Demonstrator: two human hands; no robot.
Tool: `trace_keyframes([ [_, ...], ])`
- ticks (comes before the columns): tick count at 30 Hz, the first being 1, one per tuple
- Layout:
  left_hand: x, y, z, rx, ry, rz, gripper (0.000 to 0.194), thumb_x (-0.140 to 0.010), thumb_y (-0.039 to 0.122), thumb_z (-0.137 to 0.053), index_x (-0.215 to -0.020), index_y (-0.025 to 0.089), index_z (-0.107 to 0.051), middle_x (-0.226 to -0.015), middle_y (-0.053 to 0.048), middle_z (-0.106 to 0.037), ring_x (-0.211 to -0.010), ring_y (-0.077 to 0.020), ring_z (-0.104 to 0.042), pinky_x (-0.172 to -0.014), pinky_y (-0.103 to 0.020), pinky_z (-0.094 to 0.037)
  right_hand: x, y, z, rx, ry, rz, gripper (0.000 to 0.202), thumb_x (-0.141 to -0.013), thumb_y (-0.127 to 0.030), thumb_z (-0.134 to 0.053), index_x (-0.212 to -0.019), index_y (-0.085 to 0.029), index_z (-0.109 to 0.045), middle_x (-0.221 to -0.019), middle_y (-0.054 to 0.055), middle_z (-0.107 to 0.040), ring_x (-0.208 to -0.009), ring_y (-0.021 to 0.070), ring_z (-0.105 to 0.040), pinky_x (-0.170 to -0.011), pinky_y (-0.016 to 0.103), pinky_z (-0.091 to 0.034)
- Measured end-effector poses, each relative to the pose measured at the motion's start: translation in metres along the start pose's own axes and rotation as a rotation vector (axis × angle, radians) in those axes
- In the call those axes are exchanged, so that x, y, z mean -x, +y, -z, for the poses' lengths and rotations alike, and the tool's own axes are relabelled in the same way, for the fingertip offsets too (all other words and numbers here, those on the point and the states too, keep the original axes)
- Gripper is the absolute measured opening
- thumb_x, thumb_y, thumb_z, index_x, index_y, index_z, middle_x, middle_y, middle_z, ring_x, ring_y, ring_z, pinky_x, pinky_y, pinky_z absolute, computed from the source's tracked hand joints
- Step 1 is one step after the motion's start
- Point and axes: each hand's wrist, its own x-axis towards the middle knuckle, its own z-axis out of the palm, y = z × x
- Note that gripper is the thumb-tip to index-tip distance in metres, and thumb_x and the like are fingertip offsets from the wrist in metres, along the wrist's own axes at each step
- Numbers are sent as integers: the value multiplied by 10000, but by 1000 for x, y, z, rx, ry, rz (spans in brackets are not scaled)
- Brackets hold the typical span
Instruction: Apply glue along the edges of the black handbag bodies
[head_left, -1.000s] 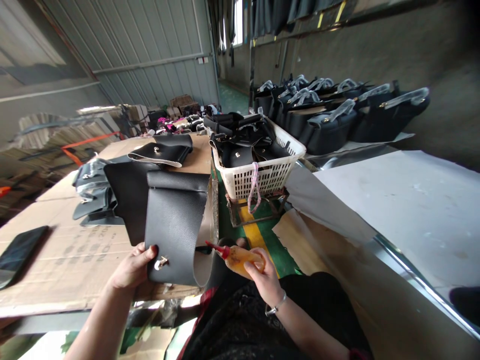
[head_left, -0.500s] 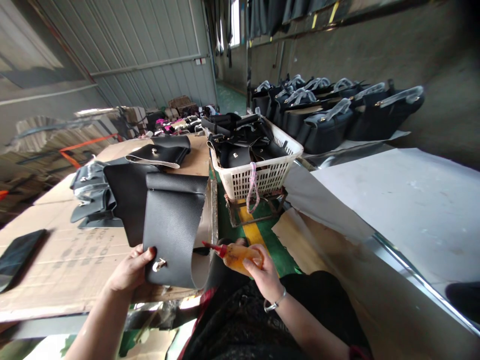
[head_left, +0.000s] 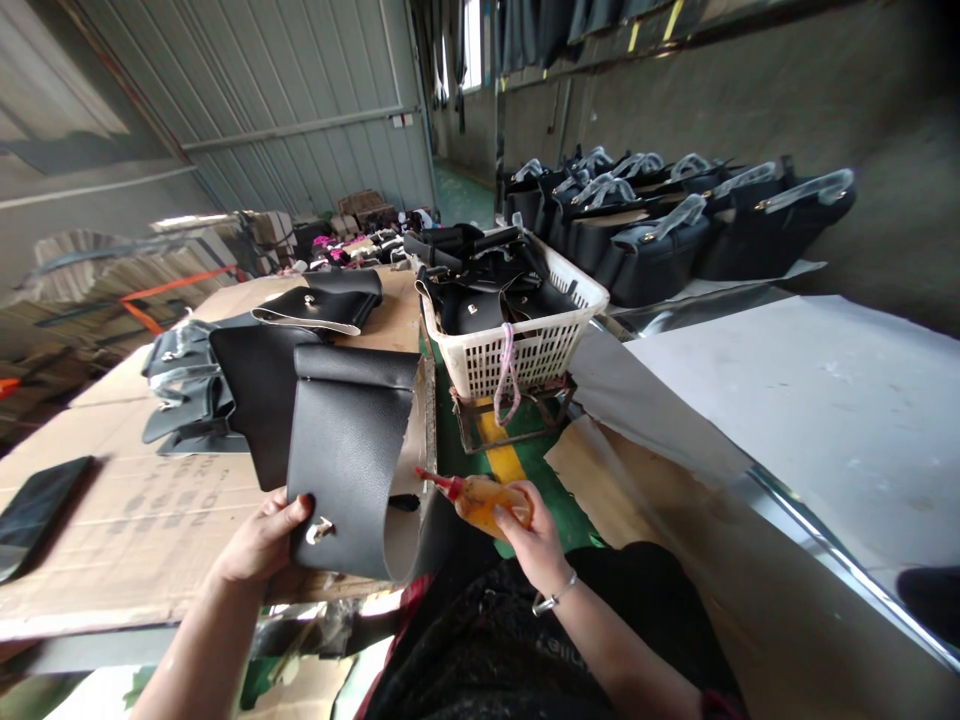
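A black leather piece (head_left: 346, 450) with a metal clasp (head_left: 319, 530) is curved over at the table's edge, its pale inner side showing on the right. My left hand (head_left: 262, 535) grips its lower left edge, thumb on top near the clasp. In my right hand (head_left: 536, 540) is a squeeze bottle (head_left: 484, 503) of amber liquid, its red nozzle pointing left beside the piece's pale raw edge. Behind the held piece lies another black leather piece (head_left: 259, 390).
Wrapped black parts (head_left: 191, 390) and a dark phone-like slab (head_left: 41, 515) lie on the cardboard-covered table (head_left: 142, 510). A white basket (head_left: 517, 360) of black bags stands ahead. Finished bags (head_left: 660, 260) line the right wall beside a white-topped surface (head_left: 817, 400).
My right hand has moved slightly right and up with the bottle, and the nozzle is now higher along the piece's edge. My left hand has barely moved.
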Motion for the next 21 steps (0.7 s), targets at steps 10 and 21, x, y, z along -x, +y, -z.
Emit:
trace_keyframes([
  [10, -2, 0, -1, -55, 12, 7, 453, -306, 438, -969, -557, 135, -744, -495, -101, -662, -405, -186, -607, -431, -239, -521, 6, -4, 22, -30, -172, -37, 308, -736, -426, -753, -895, -214, -595, -818, 4, -606, -732, 175, -574, -662, 280, -506],
  [21, -1, -1, 0, -43, -16, -19, 389, -396, 388, -943, -606, 141, -728, -543, -81, -687, -438, -219, -629, -446, -287, -539, 15, 13, 39, 106, -73, 77, 233, -752, -378, -734, -885, -224, -621, -805, 18, -629, -754, 197, -598, -685, 287, -521],
])
